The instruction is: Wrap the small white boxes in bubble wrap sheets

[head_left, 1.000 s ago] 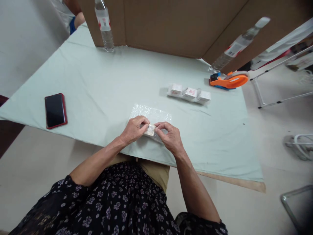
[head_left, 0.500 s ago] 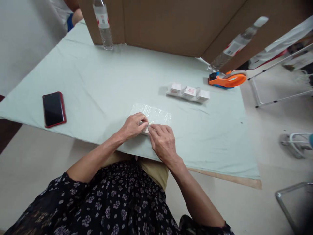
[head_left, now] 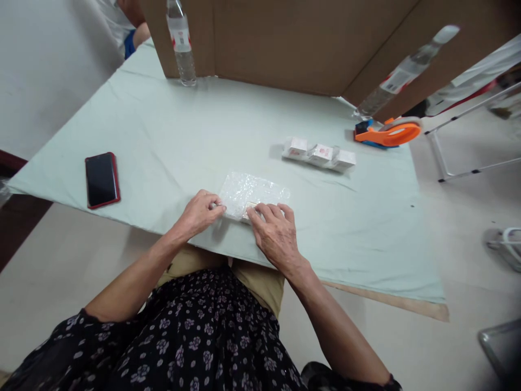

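My L grip [head_left: 202, 213] is drawn to a pinch, thumb + index tips together at the near L corner of the bubble wrap [head_left: 254, 186], apparently w/ hold of its edge. My R grip [head_left: 277, 234] is part-curled, palm down over the small box [head_left: 246, 215]; fingers hide most of it, so can't tell if they clasp it or just press. Box sits on the wrap's near edge, approx. mid-length, a bit R of my L fingertips & right under my R ones, so R is the nearer. Wrap lies flat on the table [head_left: 171, 136], long axis L to R, R end slightly closer to me; box's own axis is hidden. Wrapped row of 3 boxes [head_left: 321, 153] is beyond, to the R, well apart.
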A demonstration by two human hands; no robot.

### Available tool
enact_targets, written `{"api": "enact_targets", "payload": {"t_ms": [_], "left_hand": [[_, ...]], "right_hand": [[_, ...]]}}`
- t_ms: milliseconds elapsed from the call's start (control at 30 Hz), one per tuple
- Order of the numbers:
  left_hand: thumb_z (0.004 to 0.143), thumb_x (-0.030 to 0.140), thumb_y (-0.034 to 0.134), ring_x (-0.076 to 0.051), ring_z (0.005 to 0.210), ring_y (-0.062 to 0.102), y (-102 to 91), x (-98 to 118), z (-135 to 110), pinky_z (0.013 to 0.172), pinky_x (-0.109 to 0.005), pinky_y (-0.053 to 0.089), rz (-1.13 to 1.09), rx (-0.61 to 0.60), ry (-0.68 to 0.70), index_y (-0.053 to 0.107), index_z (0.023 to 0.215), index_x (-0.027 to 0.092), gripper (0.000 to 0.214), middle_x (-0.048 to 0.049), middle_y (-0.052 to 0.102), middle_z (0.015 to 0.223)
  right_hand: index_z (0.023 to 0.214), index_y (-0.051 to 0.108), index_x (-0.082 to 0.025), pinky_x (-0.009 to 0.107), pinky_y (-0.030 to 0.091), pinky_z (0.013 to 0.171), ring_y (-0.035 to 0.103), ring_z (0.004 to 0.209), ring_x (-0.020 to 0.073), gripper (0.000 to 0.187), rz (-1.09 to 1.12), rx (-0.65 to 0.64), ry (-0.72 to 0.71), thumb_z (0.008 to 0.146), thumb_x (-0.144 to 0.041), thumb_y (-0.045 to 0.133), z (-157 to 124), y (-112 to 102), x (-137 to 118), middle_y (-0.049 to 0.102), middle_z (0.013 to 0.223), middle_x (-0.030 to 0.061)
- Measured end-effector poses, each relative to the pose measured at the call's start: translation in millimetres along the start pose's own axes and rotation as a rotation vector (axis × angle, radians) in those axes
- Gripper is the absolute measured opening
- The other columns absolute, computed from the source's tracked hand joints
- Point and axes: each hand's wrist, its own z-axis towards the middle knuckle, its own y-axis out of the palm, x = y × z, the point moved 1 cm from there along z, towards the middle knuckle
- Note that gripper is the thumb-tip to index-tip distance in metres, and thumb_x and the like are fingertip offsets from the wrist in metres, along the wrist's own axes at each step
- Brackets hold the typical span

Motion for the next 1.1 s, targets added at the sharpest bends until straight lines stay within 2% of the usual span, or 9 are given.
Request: {"api": "enact_targets", "payload": {"t_ms": [100,233,400,500,600,767,933,1033,1100], "left_hand": [[0.077,0.031,0.068,-0.013,0.058,0.048,-5.2,8,14,0.054,-0.026,0.041,-0.014,-0.15,-0.098,0.055,0.054,0.02,0.029,0.0013,0.051,0.058],[0.078,0.038,0.072,-0.01,0.049,0.044,-15.3,18,20,0.045,-0.021,0.036,-0.134,-0.314,-0.349,0.044,0.053,0.02,0.041,0.0046,0.041,0.052],[0.078,0.045,0.076,-0.016,0.067,0.065,-19.4,30,18,0.047,-0.021,0.045,-0.218,-0.354,-0.542,0.056,0.065,0.017,0.037,-0.0002,0.056,0.068],[0.079,0.04,0.078,-0.015,0.068,0.065,-17.4,36,18,0.053,-0.023,0.051,-0.297,-0.357,-0.626,0.062,0.071,0.014,0.032,-0.0021,0.062,0.074],[0.082,0.031,0.076,-0.012,0.063,0.061,-15.3,38,19,0.058,-0.025,0.054,-0.402,-0.309,-0.684,0.061,0.067,0.012,0.028,-0.001,0.06,0.068],[0.088,0.025,0.068,-0.01,0.052,0.056,-11.6,38,23,0.045,-0.022,0.044,-0.407,-0.242,-0.648,0.062,0.069,0.013,0.023,0.0005,0.058,0.062],[0.087,0.019,0.069,-0.006,0.04,0.043,0.0,39,25,0.038,-0.018,0.032,-0.238,-0.195,-0.524,0.049,0.059,0.016,0.034,0.0053,0.047,0.048],[0.084,0.015,0.071,-0.006,0.04,0.045,8.1,39,23,0.039,-0.018,0.037,-0.213,-0.103,-0.49,0.056,0.079,0.015,0.016,0.0073,0.05,0.054],[0.081,0.015,0.074,-0.007,0.042,0.049,11.9,38,21,0.04,-0.019,0.041,-0.245,-0.028,-0.494,0.058,0.107,0.014,0.03,0.0086,0.051,0.061]], "right_hand": [[0.122,0.063,-0.021,0.046,0.032,0.104,0.057,0.104,0.0261,0.029,-0.035,0.018,-0.02,0.099,-0.015,0.046,0,1,1,0.07,0.115,0.0099],[0.121,0.063,-0.022,0.044,0.03,0.104,0.056,0.102,0.0244,0.027,-0.056,0.048,-0.027,0.099,-0.016,0.048,-1,2,2,0.071,0.113,0.0083],[0.12,0.063,-0.019,0.044,0.028,0.103,0.056,0.1,0.0233,0.025,-0.054,0.063,-0.046,0.099,-0.017,0.049,-1,3,3,0.07,0.112,0.0083],[0.12,0.063,-0.019,0.044,0.028,0.103,0.056,0.098,0.0232,0.025,-0.054,0.07,-0.051,0.1,-0.016,0.048,-2,4,5,0.071,0.112,0.0081],[0.119,0.064,-0.018,0.045,0.027,0.104,0.056,0.098,0.0234,0.025,-0.048,0.089,-0.054,0.099,-0.016,0.049,-2,6,5,0.071,0.111,0.0078],[0.118,0.064,-0.018,0.045,0.026,0.105,0.055,0.099,0.0241,0.025,-0.036,0.112,-0.063,0.098,-0.015,0.05,-3,8,7,0.07,0.112,0.0076],[0.118,0.065,-0.019,0.045,0.025,0.106,0.055,0.099,0.0242,0.026,-0.03,0.104,-0.063,0.099,-0.016,0.048,-2,8,7,0.07,0.112,0.0079],[0.117,0.065,-0.019,0.046,0.025,0.105,0.055,0.099,0.0243,0.025,-0.03,0.096,-0.063,0.099,-0.016,0.048,-2,8,6,0.07,0.112,0.0079],[0.117,0.065,-0.018,0.046,0.025,0.106,0.055,0.099,0.0246,0.025,-0.034,0.093,-0.065,0.099,-0.016,0.048,-2,8,6,0.069,0.112,0.0082]]}}
